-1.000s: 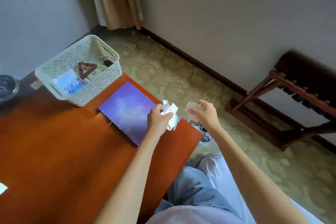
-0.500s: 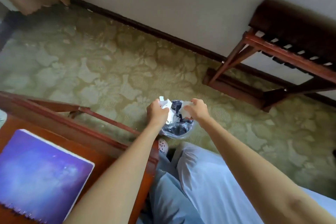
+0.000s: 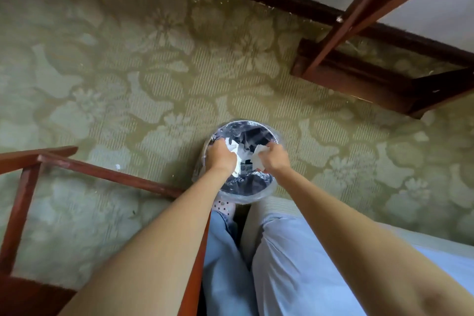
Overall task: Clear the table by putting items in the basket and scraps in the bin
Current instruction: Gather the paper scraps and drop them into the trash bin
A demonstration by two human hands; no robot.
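a: what is happening at the bin [image 3: 243,122]?
b: both hands are hovering over its mouth, hiding part of it. the left hand [image 3: 220,158] is curling round crumpled white paper [image 3: 237,161]; the right hand [image 3: 275,161] is pinching another piece [image 3: 257,158]
a: anything crowding it?
b: a table rail [image 3: 115,176] is running just left, a spotted slipper [image 3: 224,206] is sitting just beside it, and a wooden rack [image 3: 359,79] is standing well apart on the green carpet [image 3: 128,72]

Crumpled white paper scraps [image 3: 238,159] held above the round, bag-lined bin [image 3: 245,199]

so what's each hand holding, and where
The left hand clutches crumpled paper scraps around their middle; right hand pinches another scrap by one end, over the bin.
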